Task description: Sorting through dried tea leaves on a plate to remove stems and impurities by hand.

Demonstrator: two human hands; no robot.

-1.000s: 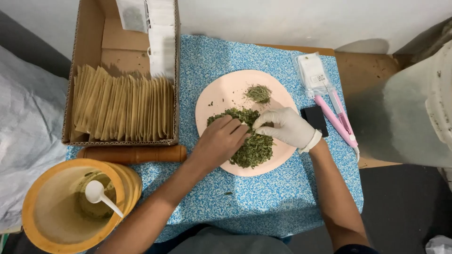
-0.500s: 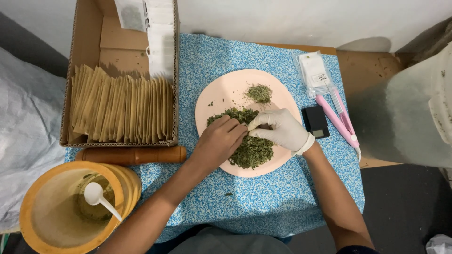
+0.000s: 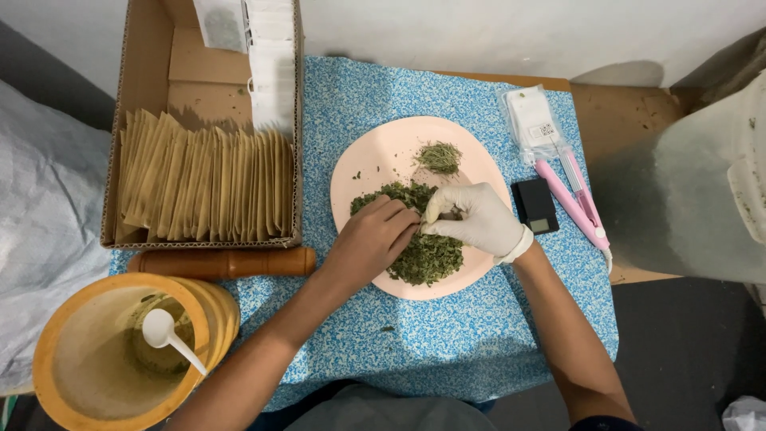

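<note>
A pale pink plate [image 3: 375,160] sits on the blue speckled cloth and carries a big heap of dried green leaves [image 3: 427,255] and a small separate pile of stems [image 3: 439,156]. My bare left hand [image 3: 371,243] rests on the big heap, its fingertips pinched together against my right hand. My right hand [image 3: 475,219], in a white glove, is closed over the same heap and pinches a small bit of leaf or stem. The fingertips of both hands meet over the heap's middle.
A cardboard box [image 3: 144,72] of brown paper packets [image 3: 203,185] stands at the left. A wooden pestle [image 3: 223,262] lies below it, beside an orange mortar [image 3: 120,351] with a white spoon [image 3: 167,335]. A small black scale [image 3: 535,205], a pink sealer [image 3: 574,199] and clear packets [image 3: 531,120] lie to the right.
Both hands stay on the leaf heap. My left fingers have closed in towards the gloved right hand, and the fingertips now meet.
</note>
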